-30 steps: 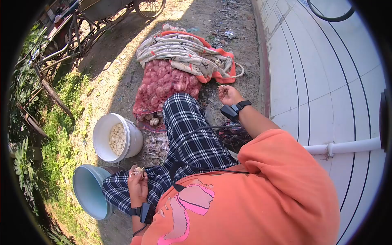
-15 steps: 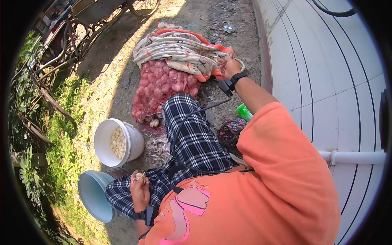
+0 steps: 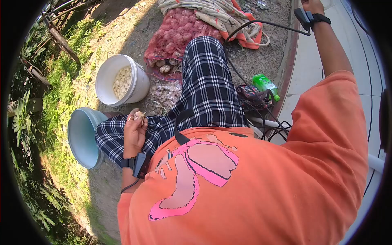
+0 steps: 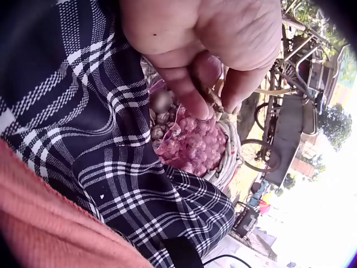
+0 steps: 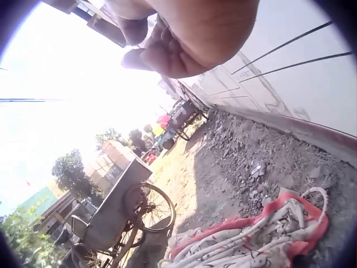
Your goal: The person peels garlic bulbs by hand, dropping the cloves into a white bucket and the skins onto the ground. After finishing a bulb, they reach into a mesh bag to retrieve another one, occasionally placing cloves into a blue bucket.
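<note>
The garlic [image 3: 139, 114] in your left hand [image 3: 133, 136] could drop onto the peelings [image 3: 165, 93] if that fingertip pinch loosens; the cable [image 3: 265, 22] arching past your knee could snag if your right hand [image 3: 313, 5] swings wide. Your left hand sits low by your plaid trousers [image 3: 208, 77], your right is raised beside the wall [image 3: 304, 71], fingers bent, whether gripping anything I can't tell

A pale wall [image 3: 359, 53] stands at 3 o'clock, sunlit weeds [image 3: 61, 90] at 9. Shadow crosses the dirt [image 3: 134, 36] towards 12 o'clock.
</note>
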### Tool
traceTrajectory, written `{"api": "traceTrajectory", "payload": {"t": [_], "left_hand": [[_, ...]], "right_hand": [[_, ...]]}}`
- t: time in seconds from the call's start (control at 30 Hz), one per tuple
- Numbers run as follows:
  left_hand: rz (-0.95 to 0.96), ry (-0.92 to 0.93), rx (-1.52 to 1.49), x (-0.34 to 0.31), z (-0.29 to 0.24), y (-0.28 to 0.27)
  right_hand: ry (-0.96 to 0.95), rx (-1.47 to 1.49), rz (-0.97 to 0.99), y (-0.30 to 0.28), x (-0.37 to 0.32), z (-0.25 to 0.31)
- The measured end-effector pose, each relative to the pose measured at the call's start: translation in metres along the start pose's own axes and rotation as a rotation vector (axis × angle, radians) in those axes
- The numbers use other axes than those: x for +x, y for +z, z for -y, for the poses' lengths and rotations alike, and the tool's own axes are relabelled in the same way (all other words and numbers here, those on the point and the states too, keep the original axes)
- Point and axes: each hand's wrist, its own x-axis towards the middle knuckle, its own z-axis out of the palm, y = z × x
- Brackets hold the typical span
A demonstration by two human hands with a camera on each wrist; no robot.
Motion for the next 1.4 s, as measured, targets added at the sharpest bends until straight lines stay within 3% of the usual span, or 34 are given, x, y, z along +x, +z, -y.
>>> {"api": "traceTrajectory", "payload": {"t": [0.13, 0.23, 0.33, 0.5, 0.7, 0.87, 0.93, 1.03, 1.07, 1.13, 1.17, 1.23, 1.4], "left_hand": [[-0.016, -0.008, 0.002, -0.001, -0.001, 0.003], [0.0, -0.015, 0.01, 0.001, -0.001, 0.0], [0.002, -0.013, 0.021, 0.001, -0.003, 0.003], [-0.013, -0.004, 0.059, -0.002, -0.001, 0.006], [-0.017, 0.088, 0.09, 0.0, 0.007, 0.008], [-0.041, 0.096, 0.127, -0.001, 0.005, 0.011], [-0.019, 0.111, 0.177, 0.001, 0.005, 0.01], [-0.111, 0.066, 0.199, 0.001, 0.006, 0.011], [-0.061, 0.057, 0.195, 0.003, 0.006, 0.008], [-0.077, 0.039, 0.24, 0.003, 0.005, 0.009], [-0.096, 0.024, 0.282, 0.003, 0.004, 0.01], [-0.039, 0.02, 0.249, 0.001, 0.001, 0.01], [0.133, 0.026, 0.063, -0.001, 0.0, 0.005]], "right_hand": [[-0.173, -0.029, 0.091, 0.023, -0.016, 0.065], [-0.201, -0.11, 0.203, 0.066, -0.081, 0.066], [-0.201, -0.247, 0.496, 0.116, -0.156, 0.034], [-0.022, -0.273, 1.178, 0.169, -0.297, -0.094], [0.258, -0.236, 1.538, 0.219, -0.449, -0.164], [0.464, -0.259, 1.597, 0.216, -0.468, -0.201], [0.245, -0.295, 1.56, 0.215, -0.465, -0.207], [0.11, -0.54, 1.678, 0.215, -0.463, -0.208], [0.11, -0.54, 1.675, 0.215, -0.463, -0.208], [0.397, -0.625, 1.791, 0.213, -0.46, -0.204], [0.397, -0.628, 1.785, 0.212, -0.459, -0.201], [0.571, -0.534, 1.806, 0.21, -0.456, -0.196], [0.555, -0.331, 1.783, 0.206, -0.464, -0.194]]}}
